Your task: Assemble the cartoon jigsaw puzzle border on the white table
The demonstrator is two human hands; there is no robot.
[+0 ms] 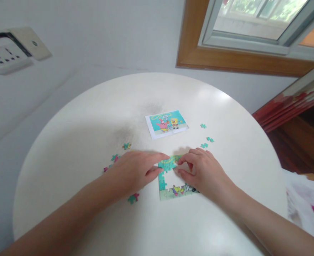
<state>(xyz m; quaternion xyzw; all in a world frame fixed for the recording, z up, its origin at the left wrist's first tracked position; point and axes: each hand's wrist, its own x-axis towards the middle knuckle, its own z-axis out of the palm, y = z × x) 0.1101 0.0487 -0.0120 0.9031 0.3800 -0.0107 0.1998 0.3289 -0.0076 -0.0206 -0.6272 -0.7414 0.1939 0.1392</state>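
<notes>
A partly assembled jigsaw puzzle (162, 184) lies on the table, its frame of teal and pale pieces around a bare middle. My left hand (138, 169) rests at its upper left, index finger stretched along the top and thumb apart from it at the left edge. From the other side, my right hand (202, 170) bends thumb and index finger around a teal puzzle piece at the inner top edge; the fingers partly cover it. The puzzle's right side is hidden by this hand. Behind it lies a reference picture card (167, 123) with cartoon figures.
Loose puzzle pieces (133, 198) lie left of the puzzle, some partly behind my left hand. Several teal pieces (204, 145) are at the right. The round white table (93, 106) stands by a wall with a socket (9, 55) and a window (250, 21).
</notes>
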